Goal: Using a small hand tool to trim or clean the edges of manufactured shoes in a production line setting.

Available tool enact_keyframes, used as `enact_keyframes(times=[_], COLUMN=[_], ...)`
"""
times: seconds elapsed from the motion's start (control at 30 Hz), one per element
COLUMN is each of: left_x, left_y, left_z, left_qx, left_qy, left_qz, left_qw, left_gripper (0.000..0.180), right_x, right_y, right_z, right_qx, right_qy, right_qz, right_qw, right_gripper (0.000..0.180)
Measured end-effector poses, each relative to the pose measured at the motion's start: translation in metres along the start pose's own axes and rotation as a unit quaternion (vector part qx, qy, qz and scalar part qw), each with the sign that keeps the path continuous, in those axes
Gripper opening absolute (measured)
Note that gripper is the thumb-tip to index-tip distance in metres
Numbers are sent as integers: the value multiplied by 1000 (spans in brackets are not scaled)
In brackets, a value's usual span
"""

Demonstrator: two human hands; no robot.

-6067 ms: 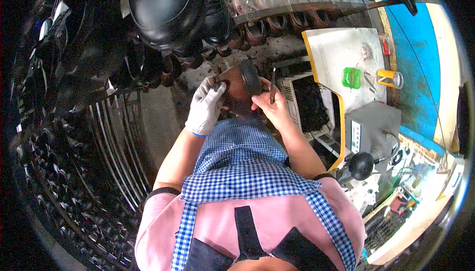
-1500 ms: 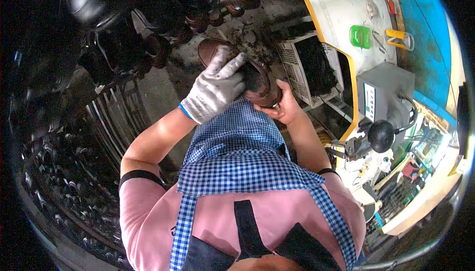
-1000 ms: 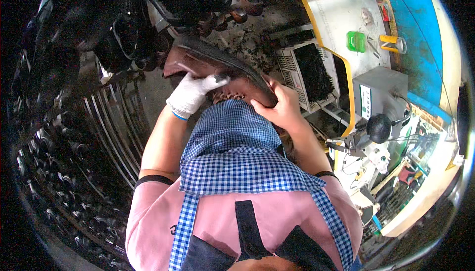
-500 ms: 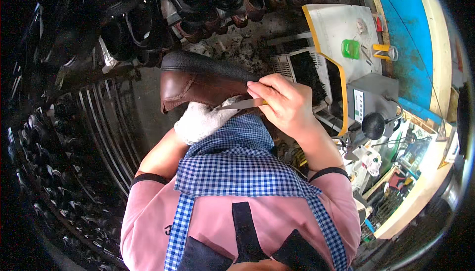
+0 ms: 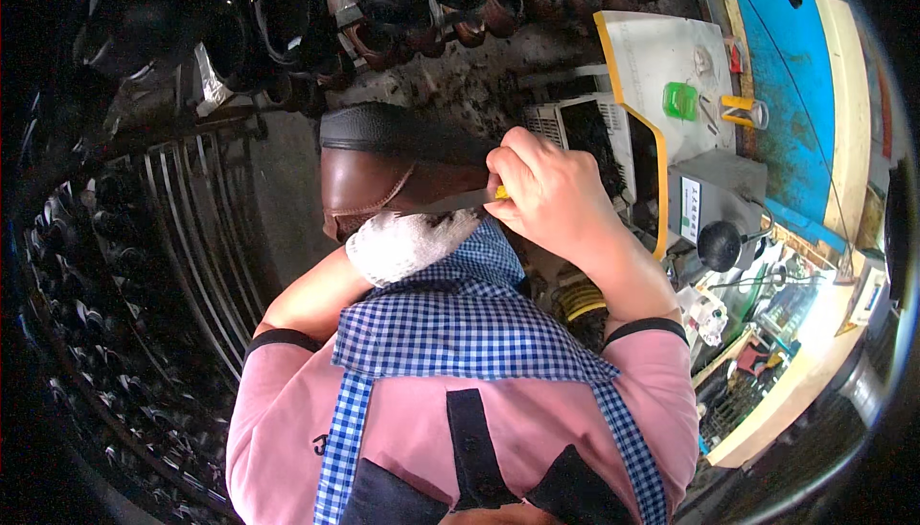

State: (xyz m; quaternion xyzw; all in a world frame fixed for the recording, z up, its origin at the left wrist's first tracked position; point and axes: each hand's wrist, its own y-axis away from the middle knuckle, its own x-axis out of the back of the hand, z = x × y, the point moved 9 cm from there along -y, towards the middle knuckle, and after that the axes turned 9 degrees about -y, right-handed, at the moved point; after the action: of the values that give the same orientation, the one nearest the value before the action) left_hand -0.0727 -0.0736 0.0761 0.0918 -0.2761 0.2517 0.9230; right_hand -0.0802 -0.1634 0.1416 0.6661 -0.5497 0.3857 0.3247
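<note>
A brown leather shoe (image 5: 369,180) with a thick black sole (image 5: 398,130) lies on its side, sole edge pointing away from me. My left hand (image 5: 402,245), in a pale knit glove, is closed on the shoe's near side; some of its fingers are hidden behind the shoe. My bare right hand (image 5: 551,190) grips a thin-bladed knife at its yellow handle (image 5: 501,193). The blade points left along the shoe's near side, just above the gloved fingers. Blur and shadow hide whether the blade touches the leather.
Racks of black shoes (image 5: 287,22) and brown shoes (image 5: 503,10) stand ahead. At right are a white yellow-edged board (image 5: 661,56) with a green container (image 5: 680,101), and a grey machine box (image 5: 724,190). A metal-railed rack (image 5: 182,199) stands left. A pale crate (image 5: 551,123) sits beyond my right hand.
The shoe has rolled and turned a little, showing more of its brown side. My right hand has tilted with the knife, and its blade now looks darker. Both hands keep their hold.
</note>
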Motion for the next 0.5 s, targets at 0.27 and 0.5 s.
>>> enact_keyframes(times=[0.27,0.5], left_x=[-4,-8], left_y=[2,3], left_z=[-3,-10], left_qx=[5,73], left_qy=[104,189], left_qz=[-33,-42], left_qw=[994,978], left_gripper=[31,35], right_x=[3,11], right_y=[8,22], right_z=[24,19], right_qx=[10,-3], right_qy=[-139,-135], right_qz=[56,71], right_qw=[989,988], right_gripper=[25,21])
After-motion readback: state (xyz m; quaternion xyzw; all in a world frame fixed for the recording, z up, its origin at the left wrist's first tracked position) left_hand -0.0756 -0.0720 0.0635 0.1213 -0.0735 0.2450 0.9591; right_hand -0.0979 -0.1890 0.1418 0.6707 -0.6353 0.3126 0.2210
